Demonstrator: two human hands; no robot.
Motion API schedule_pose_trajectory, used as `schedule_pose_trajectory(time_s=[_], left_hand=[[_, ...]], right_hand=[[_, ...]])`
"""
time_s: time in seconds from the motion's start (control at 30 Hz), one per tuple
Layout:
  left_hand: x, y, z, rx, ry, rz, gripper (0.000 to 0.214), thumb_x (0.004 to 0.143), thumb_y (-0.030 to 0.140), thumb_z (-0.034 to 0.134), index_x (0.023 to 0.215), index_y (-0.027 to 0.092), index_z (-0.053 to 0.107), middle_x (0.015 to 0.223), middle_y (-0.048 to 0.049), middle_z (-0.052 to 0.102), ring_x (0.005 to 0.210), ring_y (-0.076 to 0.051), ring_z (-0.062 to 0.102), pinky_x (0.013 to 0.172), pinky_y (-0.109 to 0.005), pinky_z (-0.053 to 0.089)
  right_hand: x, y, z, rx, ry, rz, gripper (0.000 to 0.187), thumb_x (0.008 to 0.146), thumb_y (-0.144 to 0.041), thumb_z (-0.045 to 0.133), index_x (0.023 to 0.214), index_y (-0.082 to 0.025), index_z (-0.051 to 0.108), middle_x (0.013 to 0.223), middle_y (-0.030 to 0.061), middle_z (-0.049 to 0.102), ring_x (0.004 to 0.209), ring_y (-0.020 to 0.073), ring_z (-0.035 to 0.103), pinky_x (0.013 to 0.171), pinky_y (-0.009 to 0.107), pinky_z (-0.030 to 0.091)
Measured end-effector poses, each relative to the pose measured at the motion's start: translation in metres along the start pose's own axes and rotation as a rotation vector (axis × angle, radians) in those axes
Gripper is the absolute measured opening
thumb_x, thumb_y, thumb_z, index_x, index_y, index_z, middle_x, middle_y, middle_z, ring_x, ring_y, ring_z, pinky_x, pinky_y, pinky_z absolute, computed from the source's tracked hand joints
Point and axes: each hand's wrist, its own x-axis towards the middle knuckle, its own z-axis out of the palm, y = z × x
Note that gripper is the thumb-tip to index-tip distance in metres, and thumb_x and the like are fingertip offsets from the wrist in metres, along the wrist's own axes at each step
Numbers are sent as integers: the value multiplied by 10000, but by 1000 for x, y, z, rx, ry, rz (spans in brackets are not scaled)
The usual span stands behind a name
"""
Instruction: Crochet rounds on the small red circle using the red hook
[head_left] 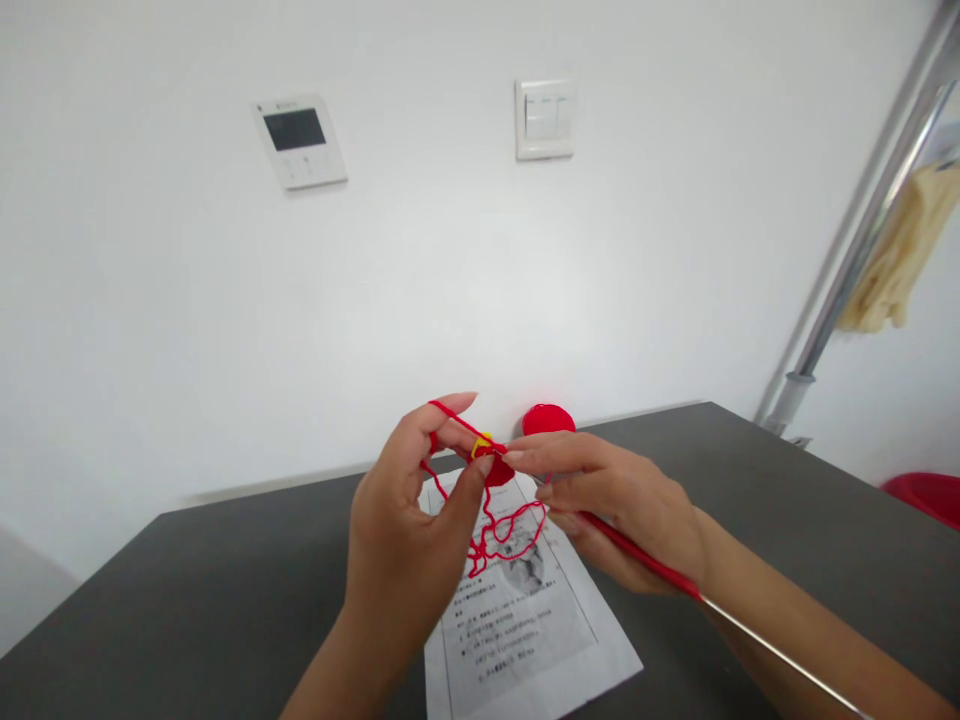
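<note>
My left hand (420, 500) pinches a small red crochet piece (499, 471) between thumb and fingers. Red yarn (459, 418) runs over its raised index finger and winds round the other fingers. A yellow stitch marker (482, 443) sits at the top of the piece. Closed round a crochet hook (637, 555) with a red grip and long metal shaft is my right hand (622, 500). Its fingertips meet the piece's right edge, where the hook's tip is hard to make out. Loose loops of yarn hang below the piece, over the paper.
A printed sheet of paper (525, 650) lies on the dark table (247, 600) beneath my hands. Behind them, against the white wall, rests a red yarn ball (548, 418). At the right are a metal pole (862, 260), a hanging cream cloth (900, 255) and a red container (930, 497).
</note>
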Motion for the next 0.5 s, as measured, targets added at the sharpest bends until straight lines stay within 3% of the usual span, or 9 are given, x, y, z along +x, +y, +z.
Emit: schedule_pose_trajectory(time_s=[0.13,0.23,0.37,0.5], left_hand=[[-8,-7,6,45,123,153,247,817,178,722,1051,243,678,946,-21,713,924,-204,683,859,-332,553],[-13,-12,5,87,150,261,285,820,143,721,1074,257,661,1026,-30,717,970,-205,683,906,-355,549],[-15,-17,-3,59,66,453,355,793,-6,668,1021,265,645,952,-8,727,927,-183,695,851,-337,573],[-13,-16,-9,136,34,745,366,700,-59,696,861,260,615,896,20,764,838,-183,719,853,-390,597]], right_hand=[[-2,0,1,-54,39,-73,233,946,-138,568,1176,-177,562,1141,163,715,1209,225,658,987,347,596],[-1,-3,1,28,27,-27,392,916,-103,575,1298,-181,535,1205,160,702,1226,228,649,1020,347,574],[-3,-5,8,177,37,46,494,934,-141,528,1418,-207,458,1300,149,670,1232,211,648,996,327,583],[-13,-8,13,200,60,69,404,954,-233,527,1356,-263,538,1236,97,713,1206,205,668,984,314,591]])
